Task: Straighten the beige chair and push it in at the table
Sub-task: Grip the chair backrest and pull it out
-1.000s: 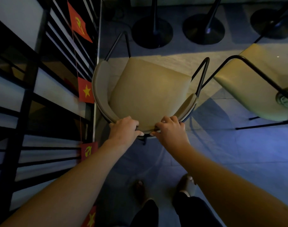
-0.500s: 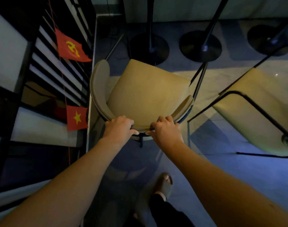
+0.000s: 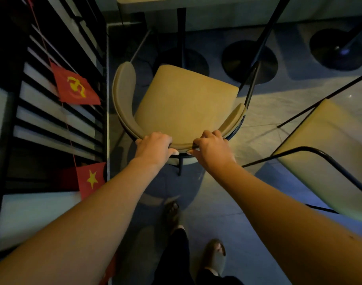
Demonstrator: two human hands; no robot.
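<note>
Hard by the slatted wall (image 3: 58, 120) with its red flags (image 3: 76, 88), the chair's left arm could scrape or catch if the push drifts that way, and on the right its dark frame could clip the slanted table leg (image 3: 264, 40) or the second chair (image 3: 328, 145). The left hand (image 3: 153, 148) and right hand (image 3: 212, 150) are each curled closed over the top of the backrest of the beige chair (image 3: 184, 103). It stands between the person and the table (image 3: 176, 0), seat angled a little rightward, padded in tan on a thin black frame, not yet tucked under.
</note>
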